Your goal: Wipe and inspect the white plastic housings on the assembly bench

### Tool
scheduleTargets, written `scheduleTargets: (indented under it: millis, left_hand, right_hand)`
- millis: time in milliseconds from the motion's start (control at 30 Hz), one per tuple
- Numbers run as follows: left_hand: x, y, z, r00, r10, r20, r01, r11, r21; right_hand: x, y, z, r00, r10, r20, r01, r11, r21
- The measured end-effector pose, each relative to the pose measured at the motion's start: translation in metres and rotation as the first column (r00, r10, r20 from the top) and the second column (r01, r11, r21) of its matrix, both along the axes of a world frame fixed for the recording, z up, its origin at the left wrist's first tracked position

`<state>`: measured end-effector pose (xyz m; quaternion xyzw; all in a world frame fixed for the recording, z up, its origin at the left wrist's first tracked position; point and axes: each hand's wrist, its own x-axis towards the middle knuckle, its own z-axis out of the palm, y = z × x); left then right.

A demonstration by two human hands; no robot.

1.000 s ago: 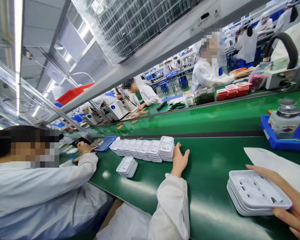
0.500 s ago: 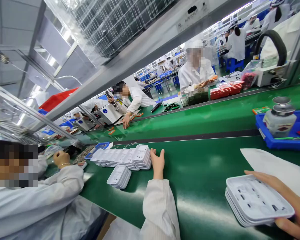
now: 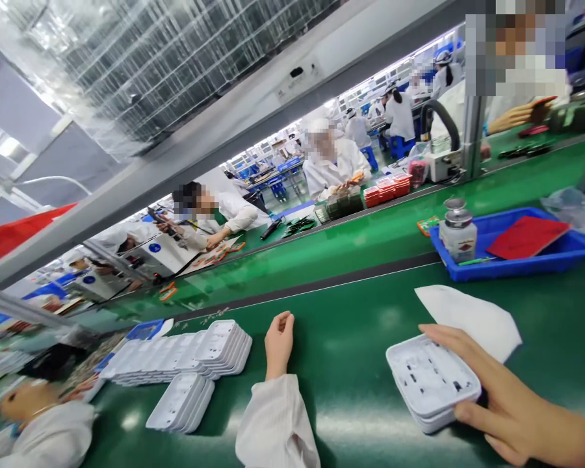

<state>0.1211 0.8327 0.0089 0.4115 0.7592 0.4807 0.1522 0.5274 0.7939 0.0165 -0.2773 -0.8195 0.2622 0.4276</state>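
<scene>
My left hand [image 3: 279,339] is above the green work surface, its fingers curled together with nothing visible in them. To its left, and apart from it, stand rows of stacked white plastic shells [image 3: 221,341]. A smaller stack of white shells [image 3: 179,400] sits in front of them. On the right, my right hand [image 3: 472,383] grips a short stack of white shells [image 3: 429,374] by its right side, thumb at the near edge and fingers along the far edge. The top shell shows its inside, with small dark slots.
Behind my right hand lies a white sheet [image 3: 472,318]. A blue tray [image 3: 521,270] holds a pump bottle [image 3: 458,234] and a red piece [image 3: 526,237]. A green belt [image 3: 292,260] runs across, with co-workers beyond. A co-worker's arm [image 3: 43,426] reaches in at left.
The view has swung right. My left hand has come away from the shell rows, and its spread fingers have curled in. My right hand still holds its stack, which looks thinner now.
</scene>
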Motion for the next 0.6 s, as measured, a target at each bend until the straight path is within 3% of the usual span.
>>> scheduleTargets:
  millis: [167,367,600]
  left_hand:
    - [0.027,0.004,0.000,0.971,-0.234,-0.047,0.232,0.971,-0.051]
    - [0.028,0.006,-0.002,0.955,-0.281,-0.098,0.273,0.958,-0.085]
    - [0.034,0.011,-0.002,0.933,-0.320,-0.162,0.308,0.947,-0.096]
  right_hand:
    - [-0.002,0.003,-0.003,0.994,0.111,-0.016,-0.110,0.992,0.069]
    - [0.001,0.010,0.000,0.982,0.174,-0.069,-0.175,0.984,-0.016]
    - [0.007,0.033,-0.001,0.973,0.061,-0.224,-0.080,0.994,-0.076]
